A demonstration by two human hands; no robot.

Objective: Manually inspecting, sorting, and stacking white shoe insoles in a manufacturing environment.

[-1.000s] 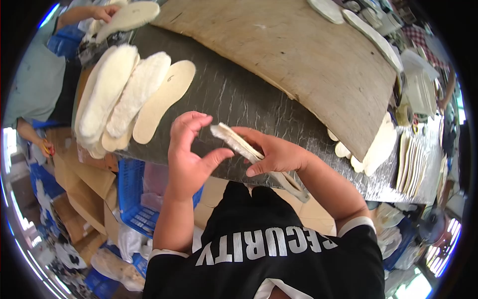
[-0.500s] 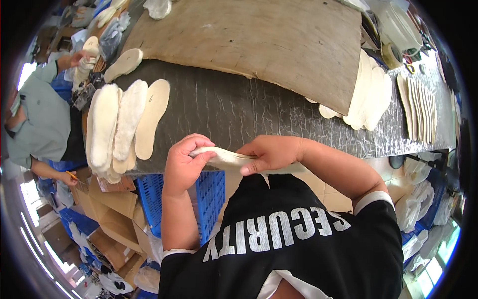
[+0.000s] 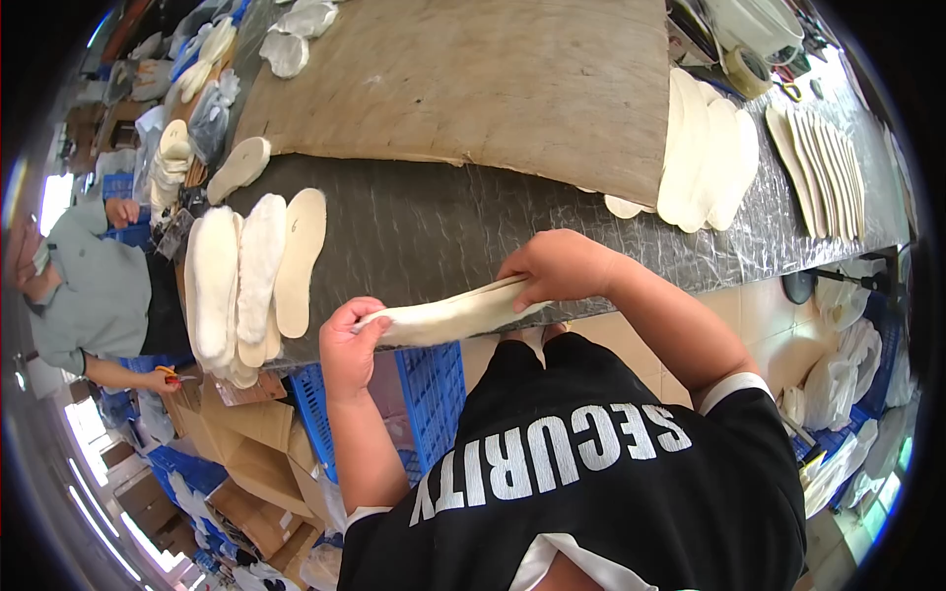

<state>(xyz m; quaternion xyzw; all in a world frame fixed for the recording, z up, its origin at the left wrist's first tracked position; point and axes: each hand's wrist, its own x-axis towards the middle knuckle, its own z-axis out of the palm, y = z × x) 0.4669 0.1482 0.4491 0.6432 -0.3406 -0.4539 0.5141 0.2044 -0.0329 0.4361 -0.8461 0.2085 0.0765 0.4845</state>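
Dark worktable [image 3: 404,231] above pale tiled floor [image 3: 764,325]

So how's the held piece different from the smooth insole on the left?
The held piece is gripped by the left hand and right hand; the smooth insole lies untouched. The held piece looks narrow; the smooth insole shows its broad face. Both are long and pale.

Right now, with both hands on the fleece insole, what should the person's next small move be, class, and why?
The right hand should probably pinch the fleece insole together along its upper edge: layers appear to part slightly beside that grip, while the left hand pinches the opposite end and could steady it.
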